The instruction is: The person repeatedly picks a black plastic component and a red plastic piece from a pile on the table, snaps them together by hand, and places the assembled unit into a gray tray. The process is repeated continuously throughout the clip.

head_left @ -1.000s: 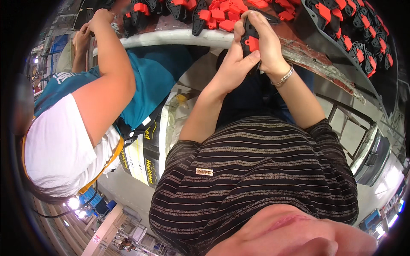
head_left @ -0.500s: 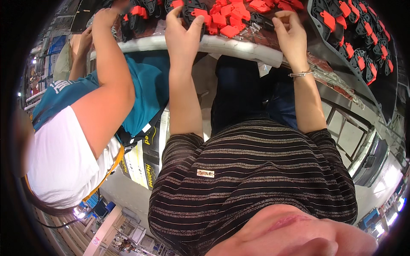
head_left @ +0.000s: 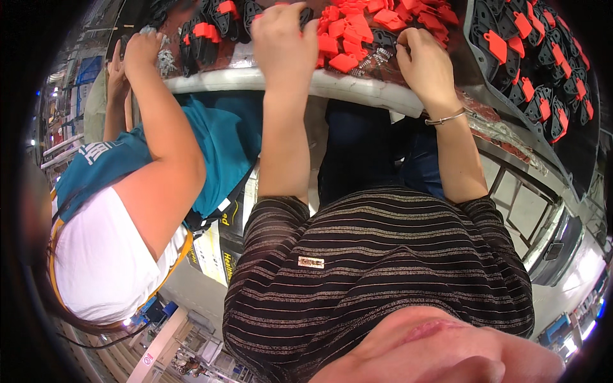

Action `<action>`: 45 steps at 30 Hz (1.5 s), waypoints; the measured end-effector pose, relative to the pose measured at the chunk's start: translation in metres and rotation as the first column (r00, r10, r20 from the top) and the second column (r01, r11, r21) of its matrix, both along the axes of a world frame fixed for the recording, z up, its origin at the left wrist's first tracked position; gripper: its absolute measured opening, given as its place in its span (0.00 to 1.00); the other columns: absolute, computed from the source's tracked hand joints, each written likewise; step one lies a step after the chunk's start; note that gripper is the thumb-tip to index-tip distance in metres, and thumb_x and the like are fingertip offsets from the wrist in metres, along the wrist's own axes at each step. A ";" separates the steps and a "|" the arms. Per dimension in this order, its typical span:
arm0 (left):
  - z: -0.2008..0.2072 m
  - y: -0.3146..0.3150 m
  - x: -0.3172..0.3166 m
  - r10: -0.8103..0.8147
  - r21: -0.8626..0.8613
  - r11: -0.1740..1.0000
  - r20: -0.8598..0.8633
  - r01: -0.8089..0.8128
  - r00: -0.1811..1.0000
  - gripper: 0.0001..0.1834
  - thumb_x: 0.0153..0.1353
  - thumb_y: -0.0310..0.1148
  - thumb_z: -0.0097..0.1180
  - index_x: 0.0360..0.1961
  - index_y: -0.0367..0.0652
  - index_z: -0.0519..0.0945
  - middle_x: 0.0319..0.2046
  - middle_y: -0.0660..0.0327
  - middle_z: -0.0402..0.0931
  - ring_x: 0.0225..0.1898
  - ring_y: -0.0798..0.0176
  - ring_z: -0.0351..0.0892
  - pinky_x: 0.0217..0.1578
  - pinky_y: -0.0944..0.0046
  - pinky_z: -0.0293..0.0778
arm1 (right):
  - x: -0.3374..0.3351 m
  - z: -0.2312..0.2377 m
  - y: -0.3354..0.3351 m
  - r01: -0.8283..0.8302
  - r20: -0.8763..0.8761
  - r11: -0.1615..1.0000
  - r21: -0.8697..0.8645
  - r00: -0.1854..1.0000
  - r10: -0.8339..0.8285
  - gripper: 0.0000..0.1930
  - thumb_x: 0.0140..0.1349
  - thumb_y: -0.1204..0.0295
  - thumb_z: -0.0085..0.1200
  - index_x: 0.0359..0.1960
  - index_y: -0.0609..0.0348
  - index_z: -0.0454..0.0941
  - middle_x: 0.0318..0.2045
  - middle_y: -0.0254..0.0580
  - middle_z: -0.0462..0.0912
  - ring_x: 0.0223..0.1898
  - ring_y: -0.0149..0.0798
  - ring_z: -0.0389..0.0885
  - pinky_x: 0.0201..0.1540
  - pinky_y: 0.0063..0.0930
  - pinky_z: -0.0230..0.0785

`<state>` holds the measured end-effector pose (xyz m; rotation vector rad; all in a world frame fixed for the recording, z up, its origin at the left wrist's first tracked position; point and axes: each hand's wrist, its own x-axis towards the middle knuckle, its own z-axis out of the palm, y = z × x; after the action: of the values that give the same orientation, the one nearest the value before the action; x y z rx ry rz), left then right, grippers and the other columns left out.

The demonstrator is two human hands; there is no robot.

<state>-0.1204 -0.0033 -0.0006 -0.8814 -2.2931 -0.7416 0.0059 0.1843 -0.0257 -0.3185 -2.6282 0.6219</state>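
My left hand [head_left: 284, 48] is over the far side of the work table, smeared by motion, its thumb held away from the curled fingers. A black plastic part [head_left: 306, 14] shows just beyond it; whether the hand grips that part is hidden. To the right, my right hand [head_left: 426, 67] has its fingers bent in and the thumb close to the forefinger. Anything between those fingertips is too small to make out. Small metal springs [head_left: 375, 60] lie beside it on the left. A heap of red plastic pieces [head_left: 348, 32] sits between my two hands.
A grey tray [head_left: 488, 70] at the right holds several black parts with red tabs [head_left: 495, 46]. A white padded edge [head_left: 357, 89] runs along the table front. On my left, a co-worker's hand [head_left: 142, 51] is near more black parts [head_left: 201, 48] and a small pale pile [head_left: 166, 60].
My left hand has moved a little right and its fingers have curled forward. My right hand has shifted slightly left and down, toward the springs. The co-worker's hand has moved left.
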 end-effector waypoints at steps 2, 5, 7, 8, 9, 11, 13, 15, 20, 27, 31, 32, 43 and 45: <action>0.018 0.026 0.002 -0.153 -0.041 0.987 0.008 0.153 0.988 0.13 0.48 0.27 0.62 0.37 0.38 0.78 0.34 0.53 0.78 0.35 0.53 0.77 0.38 0.58 0.73 | 0.002 0.003 -0.004 0.005 -0.056 0.995 -0.095 0.998 -0.010 0.07 0.56 0.73 0.53 0.36 0.58 0.75 0.31 0.46 0.77 0.35 0.50 0.78 0.37 0.39 0.71; 0.024 0.054 0.000 -0.127 -0.058 0.989 0.098 0.133 0.987 0.10 0.47 0.26 0.59 0.33 0.37 0.79 0.35 0.49 0.78 0.37 0.49 0.77 0.39 0.55 0.74 | 0.009 0.012 -0.011 -0.100 -0.205 0.956 -0.275 0.978 0.043 0.07 0.56 0.75 0.53 0.37 0.58 0.76 0.30 0.45 0.77 0.33 0.49 0.78 0.36 0.36 0.70; 0.023 0.069 -0.019 -0.121 -0.045 0.991 0.126 0.128 0.985 0.10 0.48 0.26 0.58 0.34 0.37 0.79 0.35 0.48 0.77 0.38 0.46 0.77 0.41 0.53 0.73 | 0.015 0.002 -0.011 -0.207 -0.302 0.928 -0.309 0.947 0.111 0.08 0.56 0.77 0.52 0.38 0.58 0.77 0.30 0.44 0.77 0.32 0.48 0.77 0.35 0.33 0.70; 0.017 0.077 -0.036 -0.137 -0.026 0.990 0.123 0.141 0.983 0.09 0.49 0.26 0.57 0.34 0.37 0.80 0.34 0.49 0.77 0.39 0.46 0.77 0.42 0.54 0.73 | 0.019 -0.004 -0.013 -0.208 -0.265 0.905 -0.371 0.958 0.112 0.08 0.56 0.78 0.52 0.38 0.58 0.78 0.29 0.43 0.76 0.29 0.43 0.77 0.34 0.29 0.70; 0.011 0.087 -0.053 -0.156 -0.009 0.987 0.123 0.158 0.980 0.09 0.49 0.26 0.57 0.34 0.38 0.80 0.34 0.49 0.77 0.39 0.46 0.77 0.43 0.54 0.73 | 0.023 -0.004 -0.016 -0.189 -0.206 0.851 -0.489 0.974 0.099 0.08 0.56 0.78 0.53 0.38 0.59 0.77 0.28 0.41 0.75 0.27 0.36 0.76 0.31 0.24 0.69; -0.002 0.103 -0.086 -0.212 0.084 0.973 -0.035 0.214 0.977 0.11 0.51 0.26 0.54 0.37 0.37 0.79 0.33 0.48 0.78 0.39 0.44 0.76 0.44 0.52 0.72 | 0.028 -0.015 -0.020 -0.173 -0.240 0.803 -0.571 0.970 0.038 0.09 0.55 0.79 0.55 0.38 0.61 0.77 0.28 0.39 0.75 0.27 0.31 0.75 0.30 0.21 0.68; -0.022 0.114 -0.124 -0.229 0.149 0.954 -0.204 0.261 0.952 0.13 0.51 0.27 0.55 0.40 0.37 0.79 0.34 0.47 0.78 0.40 0.42 0.76 0.44 0.50 0.72 | 0.027 -0.021 -0.022 -0.188 -0.284 0.756 -0.627 0.959 0.003 0.07 0.55 0.79 0.56 0.36 0.63 0.75 0.26 0.36 0.75 0.26 0.28 0.74 0.30 0.20 0.68; -0.034 0.132 -0.148 -0.227 0.114 0.967 -0.010 0.226 0.974 0.18 0.51 0.36 0.60 0.42 0.39 0.78 0.35 0.46 0.79 0.42 0.40 0.76 0.45 0.50 0.72 | 0.026 -0.021 -0.020 -0.198 -0.288 0.690 -0.696 0.957 -0.016 0.06 0.56 0.79 0.56 0.35 0.63 0.75 0.25 0.35 0.75 0.25 0.26 0.73 0.30 0.19 0.67; 0.003 0.156 -0.115 0.057 -0.143 0.990 0.295 -0.015 0.954 0.22 0.49 0.48 0.62 0.36 0.41 0.78 0.36 0.47 0.79 0.41 0.45 0.79 0.42 0.52 0.74 | 0.027 -0.024 -0.013 -0.238 -0.296 0.646 -0.725 0.955 0.020 0.06 0.56 0.79 0.56 0.35 0.63 0.74 0.23 0.32 0.72 0.26 0.22 0.70 0.30 0.17 0.65; 0.001 0.104 -0.122 -0.026 0.083 0.996 0.564 -0.026 0.826 0.13 0.49 0.29 0.59 0.38 0.41 0.79 0.28 0.54 0.81 0.30 0.53 0.81 0.33 0.57 0.75 | 0.027 -0.025 -0.013 -0.245 -0.305 0.605 -0.758 0.952 0.003 0.06 0.56 0.80 0.56 0.35 0.62 0.73 0.24 0.31 0.72 0.27 0.22 0.70 0.32 0.17 0.66; 0.004 0.056 -0.099 -0.399 0.451 0.889 0.845 -0.074 0.357 0.16 0.56 0.27 0.54 0.46 0.36 0.75 0.36 0.54 0.79 0.38 0.54 0.79 0.40 0.57 0.75 | 0.025 -0.032 -0.013 -0.263 -0.304 0.467 -0.844 0.953 -0.013 0.06 0.57 0.80 0.57 0.33 0.62 0.73 0.24 0.27 0.72 0.26 0.20 0.68 0.30 0.15 0.64; 0.000 0.048 -0.080 -0.554 0.621 0.776 0.756 -0.113 0.348 0.17 0.53 0.24 0.58 0.44 0.33 0.73 0.33 0.55 0.77 0.32 0.57 0.79 0.36 0.62 0.75 | 0.023 -0.039 -0.012 -0.311 -0.355 0.440 -0.843 0.935 -0.020 0.06 0.58 0.79 0.57 0.34 0.61 0.73 0.24 0.26 0.73 0.26 0.19 0.68 0.29 0.14 0.64; 0.003 0.014 0.117 -0.843 0.844 0.536 0.537 -0.030 0.031 0.20 0.60 0.24 0.51 0.53 0.35 0.66 0.41 0.56 0.75 0.37 0.65 0.79 0.41 0.69 0.76 | 0.046 0.019 -0.033 -0.498 -0.501 0.165 -0.852 0.865 0.026 0.06 0.62 0.75 0.55 0.39 0.62 0.74 0.33 0.36 0.82 0.33 0.25 0.80 0.39 0.18 0.73; 0.009 0.009 0.124 -0.831 0.833 0.553 0.552 -0.008 0.071 0.19 0.62 0.27 0.52 0.52 0.36 0.65 0.40 0.57 0.75 0.34 0.67 0.78 0.34 0.70 0.76 | 0.052 0.020 -0.039 -0.482 -0.487 0.197 -0.854 0.873 0.025 0.06 0.61 0.75 0.56 0.37 0.63 0.75 0.32 0.35 0.82 0.34 0.24 0.79 0.40 0.18 0.72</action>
<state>0.0039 0.0057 0.0083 -0.8703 -2.0587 -3.0301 0.0575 0.1449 -0.0053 -0.0351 -1.5247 2.2101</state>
